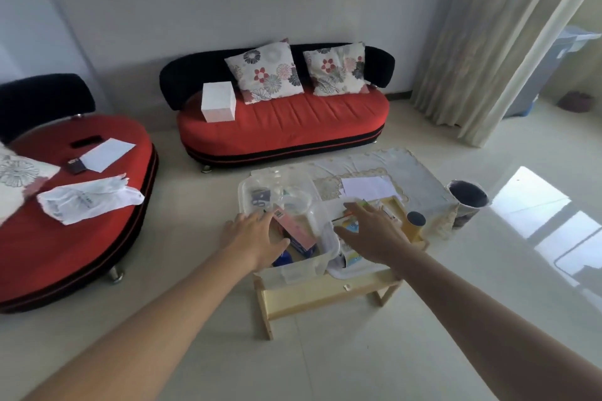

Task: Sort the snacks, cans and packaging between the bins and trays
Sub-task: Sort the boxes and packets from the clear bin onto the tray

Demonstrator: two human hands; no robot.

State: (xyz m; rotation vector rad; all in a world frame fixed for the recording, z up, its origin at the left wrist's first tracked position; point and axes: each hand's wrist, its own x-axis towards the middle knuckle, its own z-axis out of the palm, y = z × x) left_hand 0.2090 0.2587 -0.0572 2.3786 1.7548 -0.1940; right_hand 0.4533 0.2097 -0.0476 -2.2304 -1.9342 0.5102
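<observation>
Low wooden table (325, 295) by red sofa (283, 122): I reach in, both grips spread, holding nothing. Left hand (257, 234) over clear bin (312, 262) beside pink box (294, 226); right hand (371, 231) above tray (355, 272) cartons. Next, I judge: close on one item.

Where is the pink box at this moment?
In the head view the pink box stands tilted in the clear plastic bin on the low wooden table, just right of the left hand.
</observation>
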